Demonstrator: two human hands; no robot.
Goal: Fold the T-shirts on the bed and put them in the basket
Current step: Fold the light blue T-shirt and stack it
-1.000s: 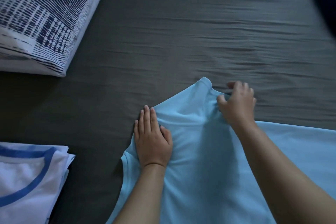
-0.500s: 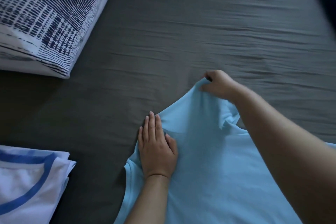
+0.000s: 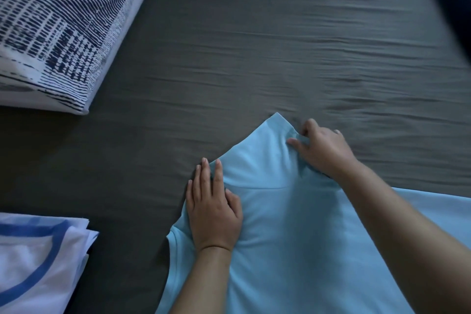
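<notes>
Forearms came in from the near edge of the view, and between them the light blue T-shirt [image 3: 293, 250] lay spread on the bed [image 3: 254, 58], its body running off the near and right edges and its upper part pointing away. The left hand [image 3: 212, 209] rested flat on the cloth near the left sleeve, fingers straight and close together, a grip spread and pressing, likely to pin the fabric so it would not drag. Farther out, the right hand [image 3: 323, 146] had its fingers curled over a bunch of cloth near the far tip, apparently pinching it, probably to pull that part straight before a fold. The shirt looked thin and soft, smooth across the middle, puckered around both hands. To the near left sat a white folded shirt [image 3: 33, 267] with blue trim, and beyond it a patterned pillow [image 3: 63, 20]. No basket showed
</notes>
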